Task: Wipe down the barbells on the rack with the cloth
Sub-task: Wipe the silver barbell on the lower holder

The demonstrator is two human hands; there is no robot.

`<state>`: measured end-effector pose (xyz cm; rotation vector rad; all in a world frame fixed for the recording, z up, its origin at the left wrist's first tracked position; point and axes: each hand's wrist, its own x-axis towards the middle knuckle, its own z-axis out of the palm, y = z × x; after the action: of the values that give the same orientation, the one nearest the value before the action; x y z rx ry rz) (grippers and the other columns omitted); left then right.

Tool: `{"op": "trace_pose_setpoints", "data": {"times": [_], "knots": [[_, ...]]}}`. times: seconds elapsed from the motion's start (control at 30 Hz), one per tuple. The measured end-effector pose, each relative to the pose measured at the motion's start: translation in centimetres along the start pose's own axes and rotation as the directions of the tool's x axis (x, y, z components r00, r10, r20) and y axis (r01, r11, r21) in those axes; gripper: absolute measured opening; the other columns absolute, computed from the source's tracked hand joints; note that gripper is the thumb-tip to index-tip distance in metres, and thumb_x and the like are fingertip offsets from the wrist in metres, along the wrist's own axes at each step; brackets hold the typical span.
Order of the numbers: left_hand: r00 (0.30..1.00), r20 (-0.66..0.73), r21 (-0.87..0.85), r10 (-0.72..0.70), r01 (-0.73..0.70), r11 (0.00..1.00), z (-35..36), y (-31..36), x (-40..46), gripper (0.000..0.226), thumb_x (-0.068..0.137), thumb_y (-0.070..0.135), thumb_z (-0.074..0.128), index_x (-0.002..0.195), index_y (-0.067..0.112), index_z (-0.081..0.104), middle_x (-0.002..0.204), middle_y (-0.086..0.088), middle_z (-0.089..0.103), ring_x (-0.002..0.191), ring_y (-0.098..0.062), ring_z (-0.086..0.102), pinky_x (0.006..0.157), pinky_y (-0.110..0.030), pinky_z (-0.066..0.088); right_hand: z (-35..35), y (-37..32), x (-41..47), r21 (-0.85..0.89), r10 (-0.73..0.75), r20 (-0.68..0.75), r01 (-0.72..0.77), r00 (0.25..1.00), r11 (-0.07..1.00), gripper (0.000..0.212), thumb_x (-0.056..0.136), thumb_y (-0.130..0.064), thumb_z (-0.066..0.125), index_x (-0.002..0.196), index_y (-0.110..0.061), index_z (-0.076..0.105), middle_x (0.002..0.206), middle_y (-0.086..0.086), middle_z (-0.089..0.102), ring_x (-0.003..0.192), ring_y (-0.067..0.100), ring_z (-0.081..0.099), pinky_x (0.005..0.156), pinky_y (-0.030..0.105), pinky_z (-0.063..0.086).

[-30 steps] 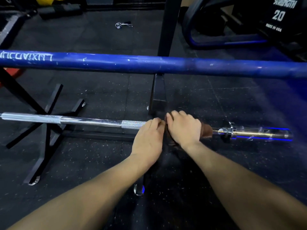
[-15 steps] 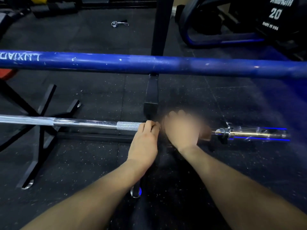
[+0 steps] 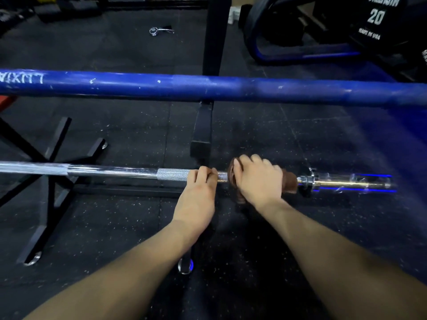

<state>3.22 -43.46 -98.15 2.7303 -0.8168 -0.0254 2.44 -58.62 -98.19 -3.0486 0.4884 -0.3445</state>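
Since the frame a second ago, both hands have slid a little to the right along the bar (image 3: 111, 171), and a short gap of knurled steel now shows between them where they nearly touched before; the blur of half a second ago has gone from the right hand.

Head view: the left hand (image 3: 196, 197) grips the bar from above, its fingers (image 3: 203, 174) curled over the knurled stretch and pressed close together. Just right of those fingers, the right hand (image 3: 258, 181) grips the cloth (image 3: 290, 183), a brown cloth wrapped round the bar. Its fingers are curled over the top, side by side and slightly apart at the knuckles. Brown folds show at both sides of that hand and hang below its palm. Right of the cloth, the collar (image 3: 307, 180) and the shiny sleeve (image 3: 351, 181) run on, lit blue along the edges. Left of the left fingers, the bar runs smooth and chromed to the edge of view.

Beyond the fingers, higher in view, a blue bar (image 3: 208, 87) crosses the whole width, well apart from the hands. A black upright (image 3: 215, 35) rises behind it, and its foot (image 3: 201, 135) ends just beyond the left fingers. Black crossed legs (image 3: 50, 181) stand on the floor (image 3: 127, 125) far to the left. A spring clip (image 3: 159, 31) lies far beyond, and a plate marked 20 (image 3: 374, 17) sits far beyond the right hand.
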Motion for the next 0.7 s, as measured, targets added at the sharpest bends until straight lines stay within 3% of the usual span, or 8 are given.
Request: {"op": "trace_pose_setpoints", "data": {"times": [0.13,0.17,0.33,0.4,0.5,0.6,0.63,0.7], "knots": [[1.0,-0.013,0.008,-0.007,0.007,1.0,0.1,-0.3,0.0,0.052,0.096,0.004,0.041,0.146,0.009,0.028,0.134,-0.005,0.033,0.117,-0.022,0.029,0.098,-0.026,0.031,-1.5,0.6,3.3,0.264,0.207,0.273,-0.28,0.939,0.923,0.045,0.101,-0.042,0.026,0.114,-0.017,0.06,0.116,0.012,0.063,0.106,0.037,0.058,0.084,0.039,0.04],[1.0,-0.009,0.022,-0.001,0.001,1.0,0.0,-0.3,0.0,0.052,0.096,0.005,0.04,0.147,0.009,0.028,0.134,-0.005,0.033,0.117,-0.022,0.029,0.099,-0.026,0.031,-1.6,0.8,3.4,0.275,0.231,0.252,-0.298,0.94,0.914,0.045,0.101,-0.042,0.026,0.115,-0.016,0.059,0.115,0.013,0.062,0.105,0.038,0.058,0.083,0.039,0.04],[1.0,-0.024,0.023,0.015,-0.014,1.0,0.0,-0.1,0.0,0.05,0.097,0.007,0.038,0.146,0.008,0.027,0.134,-0.005,0.032,0.117,-0.022,0.029,0.101,-0.026,0.034,0.6,0.6,-1.5,-0.005,-0.006,-0.079,0.005,0.997,1.0,0.038,0.093,-0.045,0.035,0.099,-0.019,0.062,0.092,0.008,0.06,0.083,0.033,0.058,0.074,0.04,0.042],[1.0,-0.026,0.005,0.006,-0.006,1.0,0.0,-0.1,-0.1,0.05,0.097,0.007,0.038,0.146,0.008,0.026,0.134,-0.005,0.032,0.118,-0.021,0.029,0.099,-0.025,0.034,0.7,0.6,-1.8,-0.023,-0.013,-0.074,0.011,0.997,1.0,0.04,0.093,-0.045,0.032,0.097,-0.02,0.062,0.091,0.007,0.06,0.082,0.032,0.058,0.074,0.04,0.042],[1.0,-0.02,0.016,0.018,-0.018,1.0,0.1,-0.1,-0.1,0.051,0.098,0.007,0.038,0.146,0.008,0.026,0.134,-0.006,0.032,0.117,-0.022,0.029,0.1,-0.026,0.031,-0.4,0.8,0.6,0.037,0.009,0.089,-0.012,0.996,0.999,0.038,0.1,-0.043,0.027,0.107,-0.021,0.057,0.104,0.007,0.064,0.094,0.034,0.061,0.077,0.04,0.041],[1.0,-0.012,0.035,0.016,-0.016,0.999,0.1,-0.2,0.0,0.051,0.097,0.007,0.04,0.146,0.007,0.026,0.134,-0.007,0.032,0.117,-0.024,0.029,0.1,-0.027,0.029,-1.1,1.7,3.0,0.271,0.175,0.24,-0.238,0.955,0.933,0.037,0.1,-0.044,0.028,0.115,-0.019,0.05,0.113,0.014,0.063,0.103,0.04,0.058,0.084,0.042,0.041],[1.0,-0.011,0.045,0.018,-0.017,0.999,0.1,-0.1,0.1,0.051,0.097,0.008,0.04,0.146,0.007,0.026,0.134,-0.008,0.033,0.117,-0.025,0.03,0.101,-0.027,0.03,-1.2,1.7,3.1,0.276,0.193,0.237,-0.256,0.952,0.926,0.036,0.1,-0.044,0.028,0.116,-0.018,0.047,0.112,0.015,0.063,0.103,0.04,0.058,0.083,0.042,0.04],[1.0,-0.001,0.048,0.029,-0.029,0.998,0.2,0.0,0.0,0.051,0.096,0.007,0.042,0.145,0.003,0.029,0.132,-0.011,0.035,0.116,-0.027,0.032,0.102,-0.031,0.034,-0.8,1.6,1.6,0.152,0.102,0.074,-0.113,0.992,0.982,0.035,0.099,-0.044,0.032,0.113,-0.017,0.049,0.104,0.012,0.064,0.095,0.037,0.061,0.076,0.041,0.042]]}}
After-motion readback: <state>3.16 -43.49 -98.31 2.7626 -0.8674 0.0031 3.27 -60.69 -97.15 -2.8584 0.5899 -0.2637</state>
